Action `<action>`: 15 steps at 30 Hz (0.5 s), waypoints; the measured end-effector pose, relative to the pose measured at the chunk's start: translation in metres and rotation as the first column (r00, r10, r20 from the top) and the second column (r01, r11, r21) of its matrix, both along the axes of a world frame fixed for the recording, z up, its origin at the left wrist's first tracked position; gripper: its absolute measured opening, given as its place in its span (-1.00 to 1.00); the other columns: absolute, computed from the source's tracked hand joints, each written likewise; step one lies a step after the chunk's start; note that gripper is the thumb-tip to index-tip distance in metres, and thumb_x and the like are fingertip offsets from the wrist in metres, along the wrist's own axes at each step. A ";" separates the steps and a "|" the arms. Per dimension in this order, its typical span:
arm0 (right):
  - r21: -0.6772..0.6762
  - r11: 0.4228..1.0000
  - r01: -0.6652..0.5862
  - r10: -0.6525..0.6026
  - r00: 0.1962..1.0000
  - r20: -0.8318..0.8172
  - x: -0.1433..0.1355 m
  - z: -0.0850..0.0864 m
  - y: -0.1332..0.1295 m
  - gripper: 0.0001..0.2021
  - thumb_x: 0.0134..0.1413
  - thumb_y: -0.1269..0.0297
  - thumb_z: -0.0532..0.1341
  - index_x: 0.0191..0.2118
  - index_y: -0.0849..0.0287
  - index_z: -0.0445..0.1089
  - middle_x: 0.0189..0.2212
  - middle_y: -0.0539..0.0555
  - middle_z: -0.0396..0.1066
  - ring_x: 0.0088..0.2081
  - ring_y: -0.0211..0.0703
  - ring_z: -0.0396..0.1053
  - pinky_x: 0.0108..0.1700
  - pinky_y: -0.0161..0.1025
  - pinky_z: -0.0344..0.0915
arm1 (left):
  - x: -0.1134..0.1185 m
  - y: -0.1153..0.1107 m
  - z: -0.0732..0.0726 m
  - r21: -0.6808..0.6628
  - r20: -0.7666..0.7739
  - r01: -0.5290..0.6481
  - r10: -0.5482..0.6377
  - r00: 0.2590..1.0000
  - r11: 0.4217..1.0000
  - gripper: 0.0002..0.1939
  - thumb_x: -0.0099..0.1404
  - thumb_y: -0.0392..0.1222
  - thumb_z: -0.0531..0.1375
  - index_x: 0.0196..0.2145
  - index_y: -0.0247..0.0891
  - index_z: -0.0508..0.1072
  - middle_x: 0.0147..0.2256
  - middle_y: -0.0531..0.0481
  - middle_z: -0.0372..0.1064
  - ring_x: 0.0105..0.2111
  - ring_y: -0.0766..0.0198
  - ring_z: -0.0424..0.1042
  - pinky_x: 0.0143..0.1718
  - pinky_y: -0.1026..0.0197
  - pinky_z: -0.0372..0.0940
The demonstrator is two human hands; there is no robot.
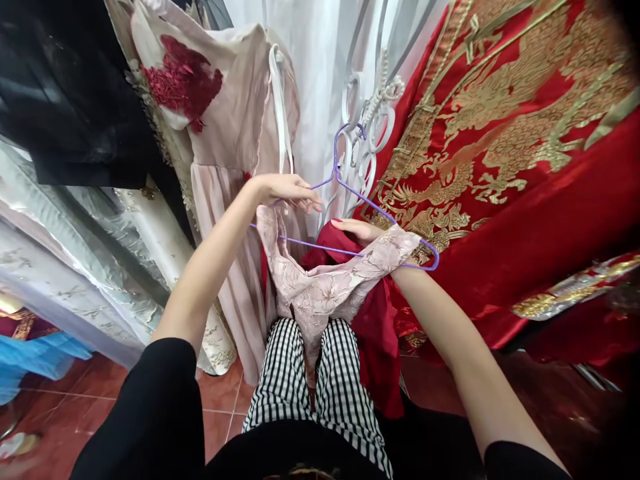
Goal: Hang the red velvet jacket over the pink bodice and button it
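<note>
1. Slipping risk: pink dress top (323,293), just below centre toward 6 o'clock, has its 3 o'clock strap over the purple hanger (367,201); a tilt could shed it.
2. Snag risk: hanger hook (336,145), 12 o'clock, near white scrollwork (345,100); a sideways pull could catch it.
3. Left hand (295,190), 11 o'clock, over hanger; fingers bent, palm hidden, can't tell if grip is closed.
4. Right hand (361,230), 3 o'clock, touching red cloth (379,333); can't tell if grip is clenched.
5. Unclear: whether hook bears on scrollwork.
</note>
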State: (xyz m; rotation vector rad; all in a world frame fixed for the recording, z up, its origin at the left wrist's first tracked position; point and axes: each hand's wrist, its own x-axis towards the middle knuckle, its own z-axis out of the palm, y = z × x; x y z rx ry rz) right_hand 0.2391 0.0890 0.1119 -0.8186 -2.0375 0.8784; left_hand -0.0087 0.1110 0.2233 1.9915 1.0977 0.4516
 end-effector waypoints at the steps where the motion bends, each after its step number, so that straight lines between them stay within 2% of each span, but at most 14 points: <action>1: -0.069 0.998 -0.009 0.006 0.999 -0.042 -0.005 0.007 0.003 -0.52 -0.04 -0.28 0.25 -0.23 0.03 0.54 -0.15 0.04 0.59 0.07 0.09 0.44 0.20 0.16 0.35 | -0.003 -0.001 0.003 -0.050 -0.023 0.007 -0.009 1.000 0.999 -0.83 -0.05 -0.17 0.42 -0.56 -0.27 0.53 -0.46 -0.10 0.50 -0.34 0.18 0.48 -0.27 0.21 0.34; 4: -0.193 0.981 -0.014 -0.035 0.968 -0.248 -0.016 0.023 0.006 -0.47 0.05 -0.32 0.13 -0.21 0.07 0.49 -0.21 0.07 0.57 0.01 0.06 0.46 0.08 0.13 0.44 | -0.004 0.003 -0.001 -0.112 0.016 0.004 -0.002 1.000 0.994 -0.78 -0.05 -0.12 0.45 -0.54 -0.31 0.57 -0.47 -0.17 0.52 -0.31 0.12 0.51 -0.27 0.19 0.37; 7: -0.223 0.972 0.068 -0.149 0.915 -0.374 -0.015 0.024 0.005 -0.61 -0.01 -0.20 0.21 -0.30 0.04 0.42 -0.28 0.04 0.53 -0.05 0.02 0.46 0.01 0.06 0.46 | -0.002 0.011 -0.015 -0.128 0.091 0.005 0.007 0.996 0.992 -0.73 -0.01 -0.03 0.44 -0.54 -0.30 0.59 -0.51 -0.18 0.51 -0.33 0.08 0.52 -0.28 0.17 0.39; 11: -0.181 0.958 0.222 -0.271 0.909 -0.317 0.002 0.012 0.012 -0.71 -0.08 -0.06 0.23 -0.50 0.03 0.23 -0.48 -0.01 0.38 -0.22 -0.02 0.46 -0.11 -0.01 0.47 | 0.002 0.022 -0.029 -0.148 0.097 -0.032 0.046 0.994 0.988 -0.57 0.08 0.20 0.35 -0.53 -0.28 0.58 -0.56 -0.17 0.48 -0.38 0.08 0.52 -0.33 0.20 0.36; 15: -0.097 0.954 0.285 -0.301 0.915 -0.268 0.020 0.006 0.017 -0.77 -0.08 0.01 0.24 -0.34 0.01 0.37 -0.43 -0.01 0.44 -0.23 0.02 0.46 -0.11 0.04 0.46 | 0.005 0.025 -0.039 -0.104 0.175 -0.038 0.056 0.983 0.994 -0.39 0.13 0.41 0.21 -0.57 -0.26 0.52 -0.62 -0.09 0.38 -0.56 0.22 0.40 -0.53 0.28 0.24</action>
